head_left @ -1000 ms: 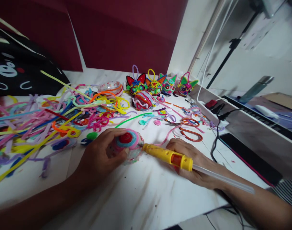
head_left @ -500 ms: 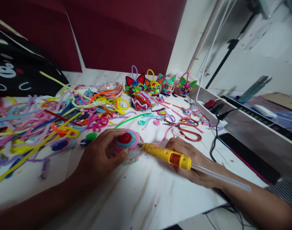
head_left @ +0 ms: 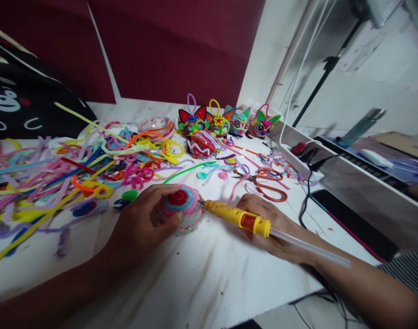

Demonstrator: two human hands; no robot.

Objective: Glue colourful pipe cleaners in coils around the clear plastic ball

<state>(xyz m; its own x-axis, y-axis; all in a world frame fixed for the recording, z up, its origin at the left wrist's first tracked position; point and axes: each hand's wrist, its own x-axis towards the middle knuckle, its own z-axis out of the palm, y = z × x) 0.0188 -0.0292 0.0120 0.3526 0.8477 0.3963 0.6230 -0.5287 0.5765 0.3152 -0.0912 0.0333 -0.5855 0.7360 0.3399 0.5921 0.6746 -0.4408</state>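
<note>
My left hand (head_left: 145, 214) grips a clear plastic ball (head_left: 191, 221) with coloured specks, low over the white table. On its upper side sits a coil of pipe cleaner (head_left: 187, 201), red at the centre with blue and pink rings around it. My right hand (head_left: 269, 224) is closed around a yellow hot glue gun (head_left: 234, 216), a clear glue stick (head_left: 312, 246) poking out of its back end. The gun's metal tip meets the ball beside the pink ring; whether it touches is too small to tell. Orange-handled scissors (head_left: 269, 185) lie just beyond my right hand.
Loose pipe cleaners (head_left: 75, 169) are heaped on the left. Several finished cat-head ornaments (head_left: 219, 124) stand at the back, behind a striped ball (head_left: 202, 144). A black phone (head_left: 355, 224), a power cable (head_left: 303, 208) and a white ledge (head_left: 353, 196) are on the right.
The glue gun's tip has shifted slightly up along the pink ring's edge on the ball. My left hand keeps its hold on the ball, nearly still.
</note>
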